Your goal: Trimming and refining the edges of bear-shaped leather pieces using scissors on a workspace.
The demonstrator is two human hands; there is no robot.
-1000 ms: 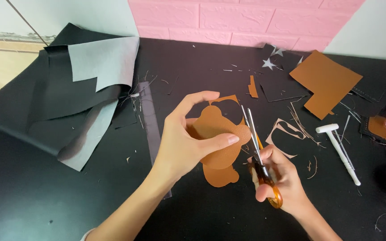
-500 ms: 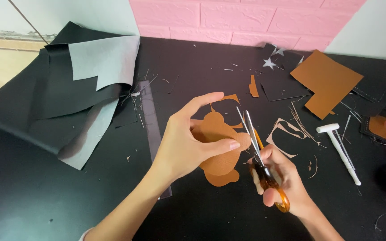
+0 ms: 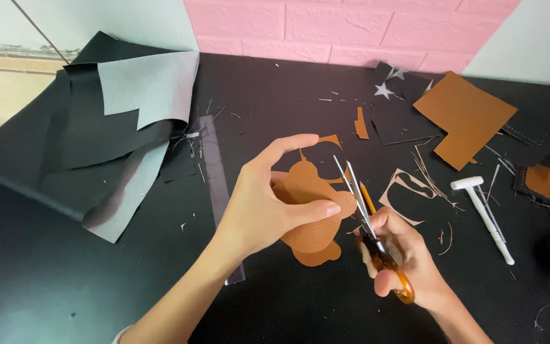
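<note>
both hands are busy at centre frame — the left hand pinches the bear-shaped brown leather piece while the right hand grips orange-handled scissors, blades parted at its right edge — trimming the outline, which i judge next needs a small turn of the piece.

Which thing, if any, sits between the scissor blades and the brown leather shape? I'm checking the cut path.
Nothing visible does. The scissors in the right hand meet the leather shape directly; the left hand pinches it beside the blades.

left hand hiding part of brown cutout, perhaps bear-shaped
</note>
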